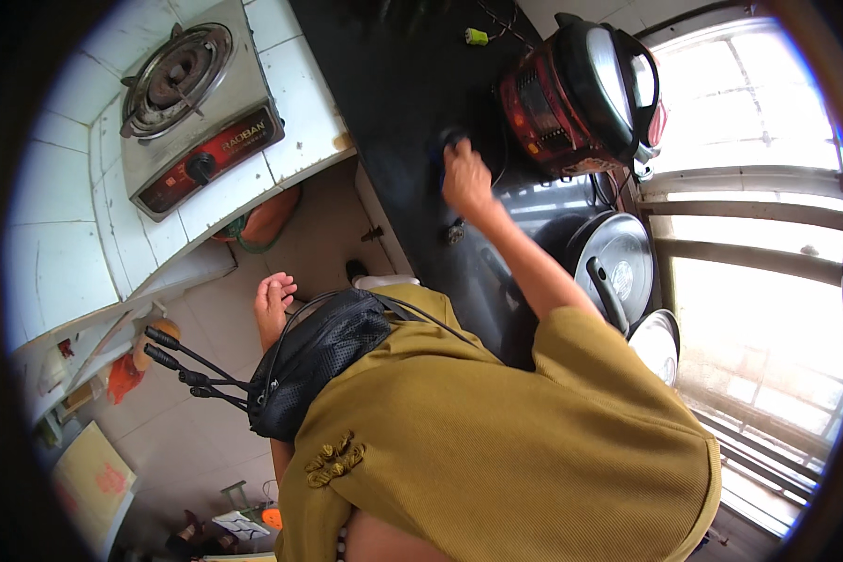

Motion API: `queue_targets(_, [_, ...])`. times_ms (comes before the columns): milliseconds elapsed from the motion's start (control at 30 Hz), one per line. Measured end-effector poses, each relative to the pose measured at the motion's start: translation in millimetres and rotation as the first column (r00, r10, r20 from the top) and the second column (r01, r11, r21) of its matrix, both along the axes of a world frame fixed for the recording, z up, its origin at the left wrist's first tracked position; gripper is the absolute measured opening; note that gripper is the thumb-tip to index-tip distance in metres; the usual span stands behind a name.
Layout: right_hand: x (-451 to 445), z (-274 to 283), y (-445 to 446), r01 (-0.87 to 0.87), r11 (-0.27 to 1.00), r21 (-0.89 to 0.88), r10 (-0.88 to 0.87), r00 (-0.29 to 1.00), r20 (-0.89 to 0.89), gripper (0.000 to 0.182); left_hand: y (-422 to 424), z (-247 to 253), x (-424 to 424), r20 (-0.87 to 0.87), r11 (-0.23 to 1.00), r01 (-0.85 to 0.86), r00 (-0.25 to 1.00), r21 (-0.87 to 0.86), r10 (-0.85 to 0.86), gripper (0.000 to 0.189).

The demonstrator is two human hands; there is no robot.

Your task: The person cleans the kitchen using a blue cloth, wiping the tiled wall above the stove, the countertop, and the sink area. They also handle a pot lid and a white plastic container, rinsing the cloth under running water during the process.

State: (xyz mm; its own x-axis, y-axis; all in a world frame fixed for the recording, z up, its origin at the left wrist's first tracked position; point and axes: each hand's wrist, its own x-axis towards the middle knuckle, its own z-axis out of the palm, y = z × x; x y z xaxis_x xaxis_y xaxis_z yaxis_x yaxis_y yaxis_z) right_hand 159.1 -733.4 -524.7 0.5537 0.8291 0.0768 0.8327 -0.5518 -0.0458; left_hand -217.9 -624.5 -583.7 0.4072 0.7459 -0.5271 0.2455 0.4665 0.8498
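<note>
My right hand [468,181] reaches over a glossy black countertop [386,84], its fingers closed around a small dark-blue object [454,135]. That object is blurred and mostly covered by the hand, so I cannot tell its kind. Just below the hand, a small greyish object [455,232] shows on the counter. To the right of the hand stands a red and black electric pressure cooker [555,105] with a handled lid. My left hand [275,298] hangs at my side beside a black bag [323,358] at my waist, its fingers loosely bent and holding nothing.
A single-burner gas stove [204,119] sits on a white-tiled counter [295,140] at left. A frying pan [615,246] and another round metal piece [657,344] lean by the bright window [752,295]. A yellow-green connector [476,36] lies near the cooker. Black cables [183,365] stick out from the bag.
</note>
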Motion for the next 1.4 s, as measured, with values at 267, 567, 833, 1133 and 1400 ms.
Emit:
queue_targets(267, [-28,3,-40,0.060,0.996,-0.073,-0.065,0.996,-0.069,0.030,5,7,-3,0.029,0.998,-0.043,0.999,0.037,0.042,0.027])
queue_targets(567, [33,-8,-11,0.267,0.961,-0.073,-0.269,0.963,-0.024,0.022,-3,-4,-5,0.029,0.996,-0.090,0.996,0.024,0.090,0.025])
queue_targets(833, [-38,-14,109,-0.102,0.973,0.206,0.130,0.983,-0.131,0.029,-4,8,-11,0.004,0.991,-0.119,0.993,0.056,0.119,0.027])
queue_targets(1133, [-19,-34,220,-0.207,0.954,0.217,0.219,0.975,-0.031,0.032,-10,11,-15,-0.030,0.989,-0.142,0.989,0.036,0.143,0.027])
queue_targets(1400, [34,-37,220,-0.124,0.919,0.374,0.078,0.988,0.136,0.032,-15,7,-28,-0.086,0.978,-0.208,0.974,0.013,0.208,0.025])
